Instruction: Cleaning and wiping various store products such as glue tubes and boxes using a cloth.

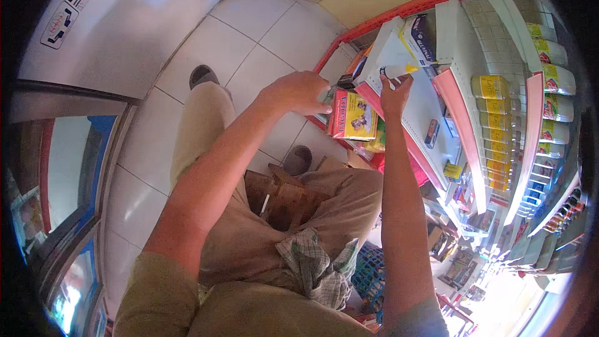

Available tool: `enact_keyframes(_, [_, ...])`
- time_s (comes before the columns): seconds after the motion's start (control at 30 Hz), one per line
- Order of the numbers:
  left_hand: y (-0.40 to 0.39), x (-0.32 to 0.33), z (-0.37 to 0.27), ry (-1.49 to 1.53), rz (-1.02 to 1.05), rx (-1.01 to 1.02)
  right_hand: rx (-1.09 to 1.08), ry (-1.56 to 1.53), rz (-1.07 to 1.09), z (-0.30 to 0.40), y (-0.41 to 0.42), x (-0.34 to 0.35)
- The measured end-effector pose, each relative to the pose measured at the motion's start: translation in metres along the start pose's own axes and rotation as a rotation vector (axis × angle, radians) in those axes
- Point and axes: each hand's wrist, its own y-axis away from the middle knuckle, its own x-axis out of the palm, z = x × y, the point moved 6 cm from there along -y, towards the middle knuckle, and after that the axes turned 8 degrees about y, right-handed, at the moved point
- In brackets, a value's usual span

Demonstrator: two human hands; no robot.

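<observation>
My right hand [397,96] pinches a small white bottle or tube [395,73] with a yellow end between thumb and fingers, above a white metal shelf board [421,107]. Further back on that shelf stands a dark blue and white box [416,40]. My left hand [302,92] hovers to the left, thumb and fingers apart, close beside a red and yellow printed box [354,116]. Whether the fingertips touch this box cannot be told. A small dark blue box [432,133] lies on the shelf board, and a little yellow pack [452,170] sits near its far end.
Higher shelves carry rows of yellow-labelled bottles [495,126] and pouches [557,79]. A white appliance [117,18] stands left on the tiled floor [243,51]. Between my knees is a wooden stool [290,201]; a checked cloth [311,257] lies across my lap. A blue woven basket [369,271] is nearby.
</observation>
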Motion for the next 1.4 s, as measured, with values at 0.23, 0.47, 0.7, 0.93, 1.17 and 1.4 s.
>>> enact_keyframes(0.23, [-0.005, 0.007, -0.006, 0.019, -0.029, 0.022, -0.033, -0.087, -0.037, 0.001, 0.001, 0.004])
enact_keyframes(0.47, [-0.005, 0.011, 0.003, 0.005, -0.001, 0.006, 0.095, -0.081, -0.06, 0.007, 0.014, 0.012])
enact_keyframes(0.7, [-0.019, 0.03, 0.019, -0.04, -0.005, 0.1, 0.073, -0.359, -0.126, -0.016, 0.038, -0.033])
enact_keyframes(0.93, [-0.013, 0.055, -0.003, -0.017, 0.026, 0.046, 0.273, -0.153, -0.086, -0.165, 0.184, -0.197])
enact_keyframes(1.17, [0.02, 0.149, -0.092, 0.294, 0.183, 0.324, 0.713, 0.164, -0.112, -0.324, 0.411, -0.187])
enact_keyframes(1.4, [0.033, 0.184, -0.122, 0.287, 0.208, 0.258, 0.951, 0.509, -0.143, -0.342, 0.444, -0.135])
